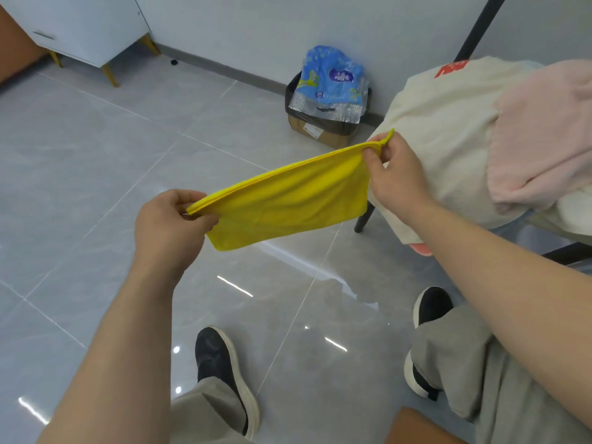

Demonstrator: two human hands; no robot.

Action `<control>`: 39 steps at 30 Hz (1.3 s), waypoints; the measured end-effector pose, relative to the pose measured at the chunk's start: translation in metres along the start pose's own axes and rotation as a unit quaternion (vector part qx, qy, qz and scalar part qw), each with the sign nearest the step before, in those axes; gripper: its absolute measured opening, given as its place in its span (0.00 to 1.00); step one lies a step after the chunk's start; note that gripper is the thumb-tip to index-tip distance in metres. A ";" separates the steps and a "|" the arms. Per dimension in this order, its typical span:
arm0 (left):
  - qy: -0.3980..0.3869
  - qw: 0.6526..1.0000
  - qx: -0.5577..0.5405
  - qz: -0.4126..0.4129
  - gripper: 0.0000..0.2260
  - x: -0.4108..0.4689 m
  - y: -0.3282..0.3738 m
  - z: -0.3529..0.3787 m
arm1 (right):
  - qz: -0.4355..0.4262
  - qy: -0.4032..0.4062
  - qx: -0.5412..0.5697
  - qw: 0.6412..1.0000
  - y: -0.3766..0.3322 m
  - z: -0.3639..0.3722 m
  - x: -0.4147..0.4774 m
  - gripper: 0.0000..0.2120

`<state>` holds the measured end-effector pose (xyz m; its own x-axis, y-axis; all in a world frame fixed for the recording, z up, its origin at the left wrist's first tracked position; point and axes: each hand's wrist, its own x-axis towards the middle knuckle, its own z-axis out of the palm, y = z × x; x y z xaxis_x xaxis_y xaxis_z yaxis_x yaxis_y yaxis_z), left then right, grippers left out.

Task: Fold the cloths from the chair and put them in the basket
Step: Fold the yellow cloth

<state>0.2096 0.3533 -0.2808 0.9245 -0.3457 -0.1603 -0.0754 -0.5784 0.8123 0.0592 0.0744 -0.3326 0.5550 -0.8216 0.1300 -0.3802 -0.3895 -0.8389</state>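
The yellow cloth (288, 200) is hanging in the air between both hands, in front of the person and above the floor tiles. It looks doubled over, with two edges running together along the top. Its long axis is stretching from lower left up to upper right. The left hand (166, 225) is pinching the near end with curled fingers, and the right hand (394, 174) is pinching the far top corner beside a small loop. Each hand is holding one end, so a next fold would likely mean bringing the ends together.

The right hand is hovering just in front of the chair (363, 219), where a cream cloth (448, 129) and a pink cloth (544, 133) are waiting. No basket is showing.

The cream cloth's red patch (451, 68) and the blue wrapper (333, 81) against the wall are showing print too blurred to read.
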 end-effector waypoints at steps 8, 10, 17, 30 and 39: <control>0.047 0.995 -0.085 0.010 0.06 0.007 0.007 0.018 | -0.056 0.094 0.027 0.994 -0.019 -0.015 -0.004 0.10; 0.080 0.991 -0.108 0.016 0.06 0.009 0.009 0.023 | -0.087 0.112 0.031 0.989 -0.023 -0.018 -0.006 0.10; 0.239 0.960 -0.077 0.128 0.06 -0.001 0.025 0.035 | -0.117 0.136 0.030 0.983 -0.033 -0.024 -0.010 0.11; 0.151 0.983 0.025 0.104 0.07 0.008 0.009 0.025 | -0.024 0.018 -0.048 0.998 -0.017 -0.027 0.000 0.12; 0.029 0.989 -0.108 -0.096 0.10 0.020 -0.014 0.029 | 0.206 -0.124 0.159 0.958 -0.014 -0.022 0.006 0.14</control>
<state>0.2178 0.3325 -0.3115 0.9347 -0.1981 -0.2952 0.1787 -0.4559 0.8719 0.0514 0.0655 -0.3087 0.5801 -0.7393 -0.3419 -0.3810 0.1247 -0.9161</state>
